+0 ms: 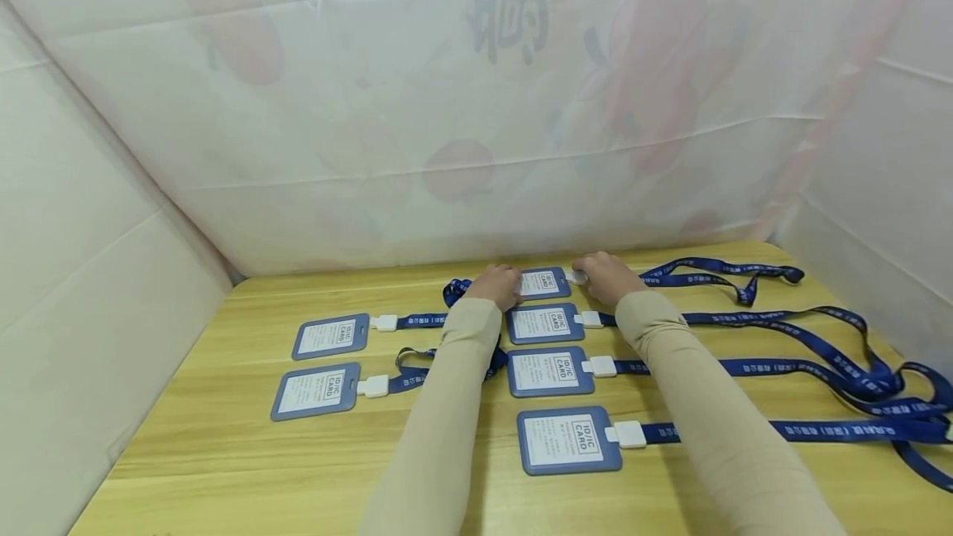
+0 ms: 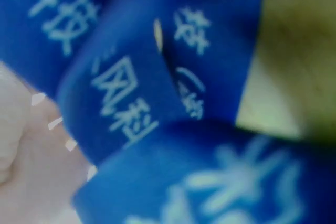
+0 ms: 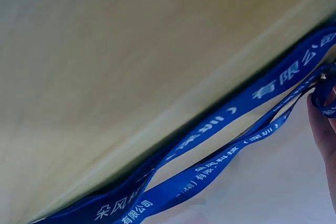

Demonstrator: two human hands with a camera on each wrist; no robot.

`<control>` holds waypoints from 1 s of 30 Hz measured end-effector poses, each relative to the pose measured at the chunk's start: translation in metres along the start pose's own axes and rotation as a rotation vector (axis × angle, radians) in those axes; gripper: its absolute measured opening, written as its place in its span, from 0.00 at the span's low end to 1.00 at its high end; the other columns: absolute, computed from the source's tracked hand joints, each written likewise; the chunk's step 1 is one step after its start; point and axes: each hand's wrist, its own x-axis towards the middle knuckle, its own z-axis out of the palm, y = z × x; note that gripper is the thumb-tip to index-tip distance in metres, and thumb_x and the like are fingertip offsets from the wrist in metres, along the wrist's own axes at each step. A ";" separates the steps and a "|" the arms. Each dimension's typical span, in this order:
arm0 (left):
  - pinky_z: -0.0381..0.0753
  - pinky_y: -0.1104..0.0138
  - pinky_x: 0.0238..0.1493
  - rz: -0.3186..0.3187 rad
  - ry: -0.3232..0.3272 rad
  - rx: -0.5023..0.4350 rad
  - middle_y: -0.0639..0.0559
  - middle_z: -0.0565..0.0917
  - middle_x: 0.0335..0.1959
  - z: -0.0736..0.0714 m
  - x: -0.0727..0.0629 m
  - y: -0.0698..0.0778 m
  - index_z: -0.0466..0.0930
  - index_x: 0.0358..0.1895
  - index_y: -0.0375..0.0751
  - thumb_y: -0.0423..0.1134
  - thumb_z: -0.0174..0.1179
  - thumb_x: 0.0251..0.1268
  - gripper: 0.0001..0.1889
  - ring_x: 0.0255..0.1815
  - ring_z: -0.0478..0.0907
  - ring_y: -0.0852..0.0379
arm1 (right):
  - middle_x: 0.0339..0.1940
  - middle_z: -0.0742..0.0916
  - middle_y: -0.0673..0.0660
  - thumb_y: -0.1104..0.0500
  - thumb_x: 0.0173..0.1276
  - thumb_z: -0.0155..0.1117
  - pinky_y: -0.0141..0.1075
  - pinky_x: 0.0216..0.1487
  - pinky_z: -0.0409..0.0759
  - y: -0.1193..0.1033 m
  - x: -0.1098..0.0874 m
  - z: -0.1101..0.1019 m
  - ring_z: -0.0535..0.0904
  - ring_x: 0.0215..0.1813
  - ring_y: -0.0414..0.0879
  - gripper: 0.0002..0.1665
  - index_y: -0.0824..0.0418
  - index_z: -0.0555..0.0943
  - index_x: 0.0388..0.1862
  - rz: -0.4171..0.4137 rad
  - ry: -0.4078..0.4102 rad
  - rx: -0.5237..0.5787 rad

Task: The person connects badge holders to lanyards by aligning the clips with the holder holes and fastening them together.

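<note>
Blue-framed ID badge holders lie flat on the wooden table. At the back of the right-hand column, my left hand (image 1: 495, 286) grips the left end of the farthest badge holder (image 1: 542, 283). My right hand (image 1: 606, 278) pinches the white clip (image 1: 577, 278) at that holder's other end. From this clip a navy lanyard (image 1: 715, 273) runs to the right; its printed strap (image 3: 210, 135) crosses the right wrist view. A bunched lanyard (image 1: 456, 291) lies beside my left hand, and blurred blue strap (image 2: 126, 93) fills much of the left wrist view.
Nearer in the same column lie several badge holders, the closest one (image 1: 569, 440) at the front, their lanyards stretched right and tangled (image 1: 878, 387). Two more holders, including one (image 1: 330, 336), lie at left. White printed cloth walls (image 1: 372, 106) enclose the table (image 1: 223, 453).
</note>
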 end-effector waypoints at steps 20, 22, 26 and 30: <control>0.78 0.64 0.55 -0.055 -0.018 -0.056 0.48 0.82 0.54 -0.006 0.000 0.005 0.84 0.57 0.39 0.41 0.69 0.67 0.18 0.50 0.76 0.53 | 0.50 0.86 0.69 0.77 0.62 0.67 0.51 0.57 0.80 0.001 0.001 -0.002 0.83 0.55 0.63 0.18 0.75 0.84 0.52 -0.025 -0.042 0.005; 0.78 0.64 0.55 -0.059 -0.020 -0.052 0.48 0.82 0.54 -0.005 0.001 0.005 0.84 0.57 0.39 0.41 0.69 0.67 0.18 0.51 0.76 0.53 | 0.50 0.86 0.69 0.77 0.62 0.67 0.51 0.57 0.81 -0.001 0.001 -0.003 0.83 0.54 0.63 0.18 0.75 0.84 0.52 -0.023 -0.042 0.005; 0.76 0.62 0.60 -0.077 -0.023 -0.052 0.45 0.78 0.61 -0.004 0.002 0.005 0.82 0.61 0.38 0.40 0.67 0.70 0.19 0.59 0.74 0.51 | 0.48 0.86 0.69 0.77 0.62 0.67 0.50 0.55 0.81 -0.002 0.000 -0.004 0.83 0.53 0.62 0.17 0.75 0.84 0.51 -0.020 -0.042 0.000; 0.75 0.61 0.64 -0.097 -0.024 -0.045 0.43 0.73 0.68 -0.003 0.002 0.005 0.81 0.63 0.38 0.41 0.67 0.70 0.21 0.64 0.72 0.49 | 0.48 0.86 0.68 0.77 0.62 0.67 0.50 0.56 0.81 -0.003 0.000 -0.006 0.83 0.53 0.62 0.17 0.75 0.84 0.51 -0.017 -0.048 -0.006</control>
